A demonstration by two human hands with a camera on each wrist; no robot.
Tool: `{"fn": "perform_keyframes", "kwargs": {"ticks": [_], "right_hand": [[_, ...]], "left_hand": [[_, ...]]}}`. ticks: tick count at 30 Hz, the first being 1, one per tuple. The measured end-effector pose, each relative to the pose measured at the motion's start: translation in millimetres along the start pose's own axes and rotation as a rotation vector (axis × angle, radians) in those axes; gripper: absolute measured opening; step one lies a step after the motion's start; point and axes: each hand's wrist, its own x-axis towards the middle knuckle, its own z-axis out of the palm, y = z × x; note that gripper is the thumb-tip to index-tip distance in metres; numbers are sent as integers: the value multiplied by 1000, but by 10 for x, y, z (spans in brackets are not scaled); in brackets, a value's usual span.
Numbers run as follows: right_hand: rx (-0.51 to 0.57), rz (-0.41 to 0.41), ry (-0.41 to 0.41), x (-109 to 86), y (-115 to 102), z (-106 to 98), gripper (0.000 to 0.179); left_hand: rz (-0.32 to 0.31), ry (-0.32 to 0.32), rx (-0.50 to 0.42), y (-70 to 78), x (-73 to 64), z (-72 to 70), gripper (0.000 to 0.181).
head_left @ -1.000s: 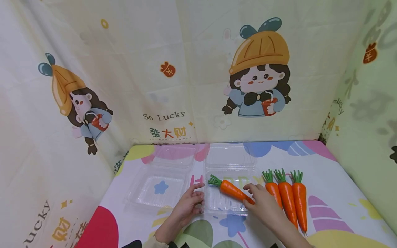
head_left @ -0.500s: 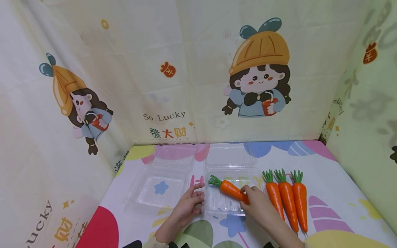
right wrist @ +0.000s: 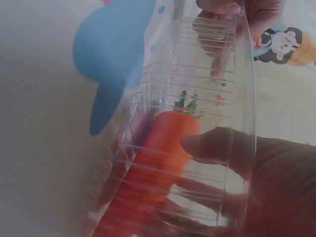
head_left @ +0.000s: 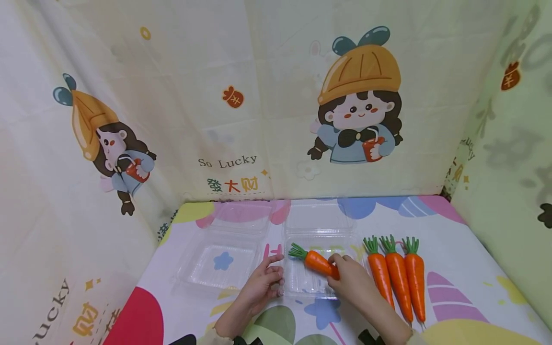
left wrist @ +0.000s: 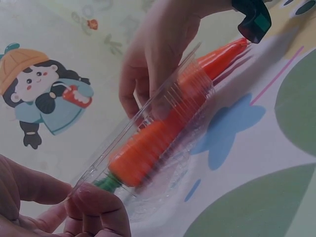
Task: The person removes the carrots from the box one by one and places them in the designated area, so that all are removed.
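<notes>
An orange carrot (head_left: 316, 262) with a green top lies slanted in the right-hand clear plastic clamshell box (head_left: 297, 286). My right hand (head_left: 353, 282) holds the carrot's lower half from the right, and its thumb (right wrist: 202, 146) touches the orange side in the right wrist view. At the box's left edge is my left hand (head_left: 260, 283). In the left wrist view, its thumb and fingers (left wrist: 101, 205) pinch the rim near the green top. The carrot's tapered end is hidden by the right hand in the head view.
Three more carrots (head_left: 398, 282) lie side by side, right of the right forearm. Another clear clamshell box (head_left: 202, 268) stands to the left, its lid (head_left: 241, 215) laid back. A printed cloth curtain (head_left: 276, 120) rises behind the table.
My right hand has shifted left along the carrot and now covers its tip, with the fingers around its lower half. The left hand stays at the box's edge.
</notes>
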Motion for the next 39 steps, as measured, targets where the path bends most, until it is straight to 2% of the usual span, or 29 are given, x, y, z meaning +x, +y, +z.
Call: {"fn": "perform_keyframes", "kwargs": {"ticks": [8,17,23,39], "right_hand": [[14,23,-27,88,-52,47,40],[-4,28,-17,177,-116,115,45],[22,40,-13,213,-152,152,48],[61,34,-5,257,-111,188,43]], "left_hand": [[15,-7,-16,-20,7,4,53],[20,-9,-11,-19,1,0,53],[23,-13,-10,-20,1,3,53],[22,-11,-7,-16,4,5,53]]}}
